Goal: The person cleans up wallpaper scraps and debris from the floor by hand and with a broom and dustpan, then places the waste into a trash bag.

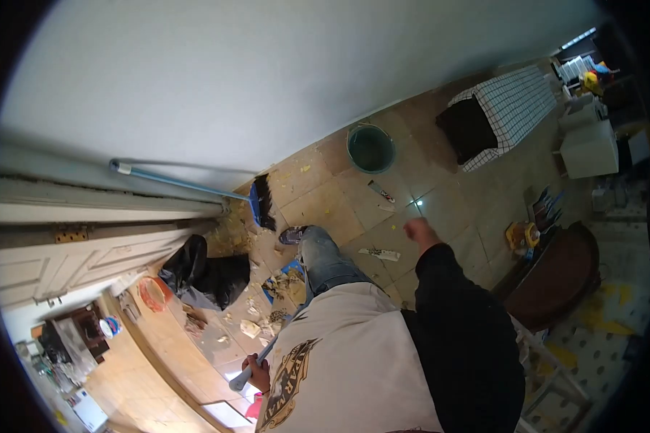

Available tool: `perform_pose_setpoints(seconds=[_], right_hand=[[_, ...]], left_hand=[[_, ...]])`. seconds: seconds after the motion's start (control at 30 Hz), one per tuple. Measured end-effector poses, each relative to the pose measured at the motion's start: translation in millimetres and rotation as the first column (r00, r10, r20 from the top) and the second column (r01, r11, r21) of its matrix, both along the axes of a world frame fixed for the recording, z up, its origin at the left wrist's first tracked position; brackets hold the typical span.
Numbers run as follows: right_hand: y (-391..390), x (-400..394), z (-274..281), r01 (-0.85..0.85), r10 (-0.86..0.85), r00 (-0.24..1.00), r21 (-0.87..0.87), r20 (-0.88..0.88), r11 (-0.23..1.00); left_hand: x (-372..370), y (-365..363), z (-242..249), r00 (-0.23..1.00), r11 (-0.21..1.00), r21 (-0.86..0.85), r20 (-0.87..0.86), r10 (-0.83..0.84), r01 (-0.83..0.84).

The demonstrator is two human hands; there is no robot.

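My left hand [258, 374] is wrapped round the grey handle of a long-handled dustpan, near its end. The blue dustpan [273, 287] rests on the floor beside my leg, with pale chips and dirt in it; my leg and shirt hide part of it and its handle. Stretched forward over the tiles, my right hand [420, 232] has its fingers curled in, with nothing visible in them. Below that hand lies a pale flat strip [380, 255] with dark specks. A broom [256, 203] with a blue handle leans on the wall, its dark bristles on the floor.
A green bucket [370, 149] stands by the wall. Near the white door [87, 263] sits a black garbage bag [208, 273], with debris scattered around it. An orange bucket [154, 294] is beyond. To the right are a checked-cloth-covered piece [516, 108] and a brown curved tabletop [556, 278].
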State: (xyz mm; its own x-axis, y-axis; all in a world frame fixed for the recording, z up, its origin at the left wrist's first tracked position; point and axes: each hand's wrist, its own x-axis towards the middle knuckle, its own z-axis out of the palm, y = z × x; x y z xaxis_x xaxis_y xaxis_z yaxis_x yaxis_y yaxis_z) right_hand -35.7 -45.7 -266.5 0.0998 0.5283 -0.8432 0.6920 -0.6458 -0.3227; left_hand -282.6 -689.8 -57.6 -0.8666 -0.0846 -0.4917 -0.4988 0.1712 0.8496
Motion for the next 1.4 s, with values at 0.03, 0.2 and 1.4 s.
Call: perform_pose_setpoints(seconds=[0.03,0.2,1.4], right_hand=[[27,-7,21,0.013,-0.013,1.000,-0.004,-0.007,1.000],[101,-39,156,0.431,-0.258,0.879,0.434,-0.402,0.791],[-303,-392,148,-0.671,0.688,-0.429,0.716,-0.586,0.191]], left_hand=[[-4,3,0,1.000,1.000,0.003,-0.015,0.010,-0.010],[1,12,4,0.996,0.995,0.048,-0.024,0.086,-0.085],[-131,210,183,0.855,0.999,-0.027,-0.518,0.013,-0.031]])
